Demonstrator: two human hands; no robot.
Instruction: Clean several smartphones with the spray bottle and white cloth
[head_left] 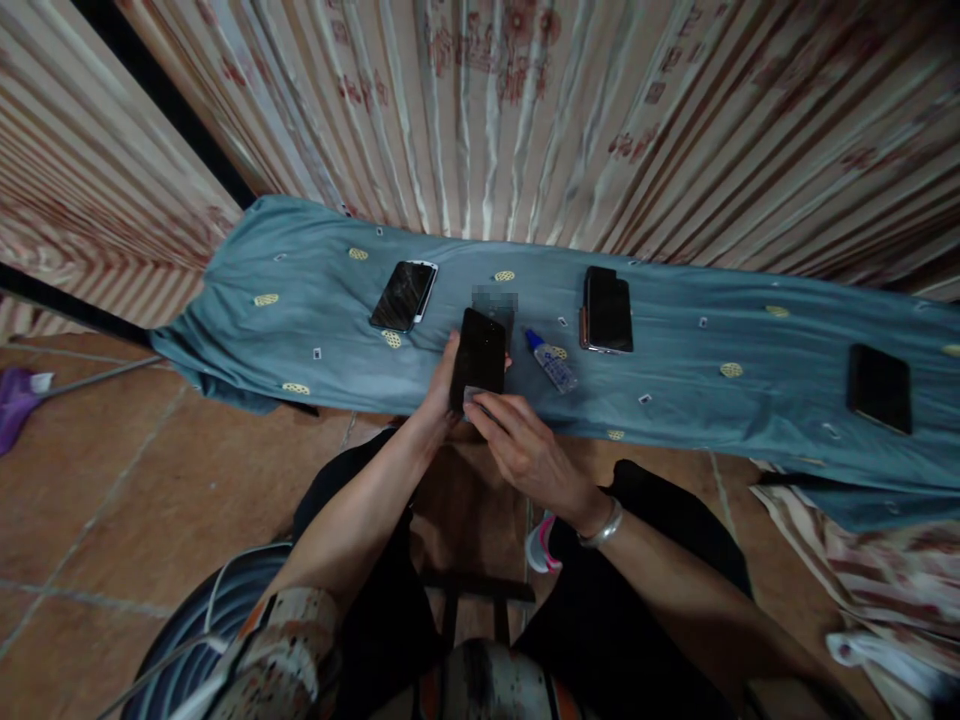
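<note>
At twelve o'clock, over the near edge of the worktop (675, 410), we have a dark phone (481, 345) with its glossy face up; our left hand (442, 385) curls its fingers round its long sides, presumably to steady it. Our right hand (523, 440) pinches a small pale piece (470, 394) in its fingers at the phone's lower end, likely for control. A blue-capped bottle (553, 364) lies at three o'clock, probably for easy reach.

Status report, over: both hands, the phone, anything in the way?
Left hand holding black smartphone. Right hand pinching small pale piece at smartphone's lower end. Blue-capped bottle lying right of it; nothing visibly blocking either hand.
</note>
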